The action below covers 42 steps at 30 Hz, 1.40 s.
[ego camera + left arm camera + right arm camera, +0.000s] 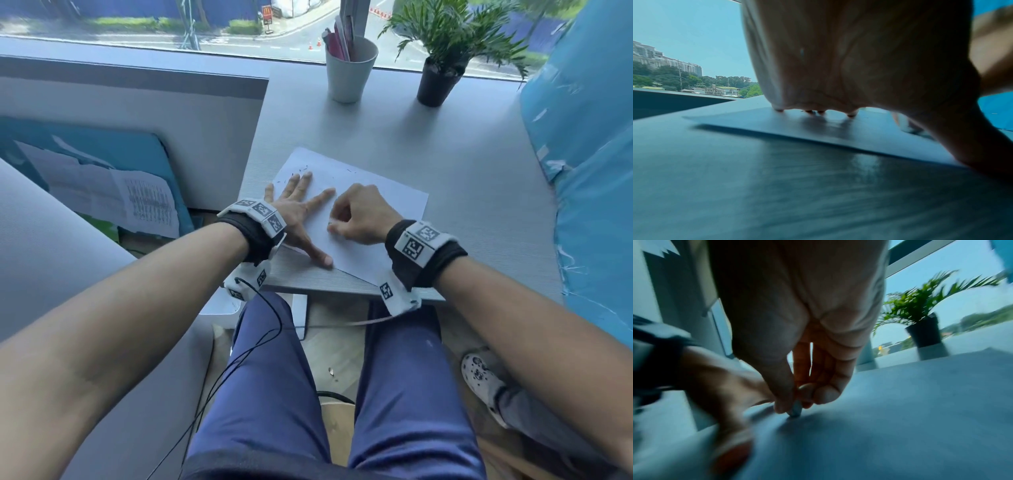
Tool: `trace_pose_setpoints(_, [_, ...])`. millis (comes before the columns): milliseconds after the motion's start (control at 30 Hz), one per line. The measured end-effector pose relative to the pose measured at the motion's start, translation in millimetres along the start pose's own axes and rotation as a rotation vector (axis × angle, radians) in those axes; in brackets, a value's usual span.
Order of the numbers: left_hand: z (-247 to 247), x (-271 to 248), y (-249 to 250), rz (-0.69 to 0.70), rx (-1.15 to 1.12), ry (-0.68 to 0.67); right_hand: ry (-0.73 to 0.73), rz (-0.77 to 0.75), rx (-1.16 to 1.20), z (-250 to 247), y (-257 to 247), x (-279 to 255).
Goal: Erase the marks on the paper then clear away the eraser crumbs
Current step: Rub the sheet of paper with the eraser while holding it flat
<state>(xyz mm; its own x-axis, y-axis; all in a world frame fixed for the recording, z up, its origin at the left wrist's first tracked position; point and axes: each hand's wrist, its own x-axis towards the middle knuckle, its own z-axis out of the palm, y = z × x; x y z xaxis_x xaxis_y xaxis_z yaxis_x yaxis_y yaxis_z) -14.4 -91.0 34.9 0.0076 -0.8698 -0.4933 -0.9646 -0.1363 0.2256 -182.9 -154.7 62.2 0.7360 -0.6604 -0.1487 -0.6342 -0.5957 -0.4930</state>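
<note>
A white sheet of paper point(383, 202) lies tilted on the grey desk point(462, 164). Dark eraser crumbs point(301, 168) dot its far left corner. My left hand point(301, 202) lies flat on the sheet's left part with straight spread fingers, the thumb at the near edge. In the left wrist view the fingertips point(851, 114) press on the paper point(777, 123). My right hand point(356, 219) is curled just right of the left one, on the paper's middle. In the right wrist view its thumb and fingers pinch a small pale eraser point(796, 408), whose tip touches the paper point(890, 426).
A grey cup point(350, 68) with pens and a potted plant point(442, 65) in a black pot stand at the desk's far edge by the window. Blue plastic sheeting point(589, 154) borders the desk's right side. The desk's near edge point(308, 286) is just behind my wrists.
</note>
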Motion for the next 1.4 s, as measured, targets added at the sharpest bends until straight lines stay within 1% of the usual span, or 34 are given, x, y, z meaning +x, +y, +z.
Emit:
trace_pose_setpoints(33, [1, 0, 0, -0.001, 0.001, 0.003, -0.054, -0.051, -0.007, 4, -6, -4])
trace_pose_setpoints(67, [2, 0, 0, 0.0, 0.004, 0.013, -0.091, -0.07, -0.011, 6, -8, -7])
trace_pose_setpoints(100, [2, 1, 0, 0.002, 0.006, 0.022, -0.088, -0.054, -0.013, 3, -5, -5])
trace_pose_setpoints(167, [2, 1, 1, 0.001, 0.002, 0.026, 0.006, 0.03, 0.023, -4, 5, 2])
trace_pose_setpoints(200, [2, 1, 1, -0.001, 0.004, 0.026, 0.053, 0.044, 0.025, -3, 7, 3])
trace_pose_setpoints(233, [2, 1, 1, -0.003, 0.013, 0.025, 0.058, 0.029, 0.016, 1, 4, 1])
trace_pose_setpoints(300, [2, 1, 1, -0.006, 0.035, 0.024, -0.029, -0.058, -0.003, 11, -8, -7])
trace_pose_setpoints(333, [3, 2, 1, -0.004, 0.043, 0.028, -0.074, -0.071, 0.0, 12, -11, -10])
trace_pose_setpoints(367, [3, 2, 1, 0.001, 0.046, 0.03, -0.088, -0.046, -0.003, 7, -9, -8])
trace_pose_setpoints(467, [1, 1, 1, 0.008, 0.048, 0.016, 0.063, 0.101, -0.018, -19, 16, 5])
trace_pose_setpoints(500, [0, 1, 0, 0.009, 0.051, 0.012, 0.078, 0.15, -0.033, -27, 26, 7])
trace_pose_setpoints(533, [-1, 1, -1, 0.011, 0.051, 0.008, 0.051, 0.199, -0.041, -31, 35, 6])
trace_pose_setpoints(567, [-2, 2, -2, 0.015, 0.045, 0.003, -0.006, 0.24, -0.024, -33, 43, 5])
trace_pose_setpoints(633, [-4, 5, -5, 0.027, 0.043, -0.006, -0.099, 0.279, 0.042, -34, 55, 2])
trace_pose_setpoints(700, [-8, 8, -7, 0.038, 0.062, -0.005, -0.107, 0.288, 0.06, -37, 58, 3])
trace_pose_setpoints(767, [-13, 11, -7, 0.024, 0.098, 0.038, -0.1, 0.28, 0.054, -37, 56, 4])
trace_pose_setpoints(867, [-24, 13, 2, -0.029, 0.227, 0.16, -0.106, 0.274, 0.064, -35, 55, 4])
trace_pose_setpoints(900, [-25, 12, 7, -0.019, 0.252, 0.206, -0.107, 0.274, 0.07, -34, 57, 4])
trace_pose_setpoints(967, [-22, 6, 19, 0.081, 0.272, 0.267, -0.099, 0.27, 0.064, -34, 60, 5])
trace_pose_setpoints(1000, [-18, 1, 24, 0.156, 0.272, 0.265, -0.095, 0.264, 0.058, -34, 60, 5])
trace_pose_setpoints(1033, [-11, -5, 29, 0.238, 0.268, 0.241, -0.093, 0.257, 0.055, -34, 61, 5])
trace_pose_setpoints(1133, [12, -24, 37, 0.504, 0.251, 0.102, -0.092, 0.228, 0.05, -33, 65, 6])
trace_pose_setpoints(1167, [21, -29, 39, 0.569, 0.249, 0.063, -0.095, 0.22, 0.05, -33, 67, 6])
trace_pose_setpoints(1233, [36, -34, 39, 0.627, 0.243, 0.004, -0.105, 0.213, 0.059, -34, 71, 6])
trace_pose_setpoints(1300, [41, -33, 32, 0.599, 0.278, -0.004, -0.117, 0.207, 0.058, -35, 73, 5])
trace_pose_setpoints(1333, [38, -30, 26, 0.541, 0.29, 0.003, -0.122, 0.208, 0.055, -36, 74, 5])
trace_pose_setpoints(1400, [24, -21, 12, 0.344, 0.296, 0.022, -0.127, 0.215, 0.054, -37, 74, 4])
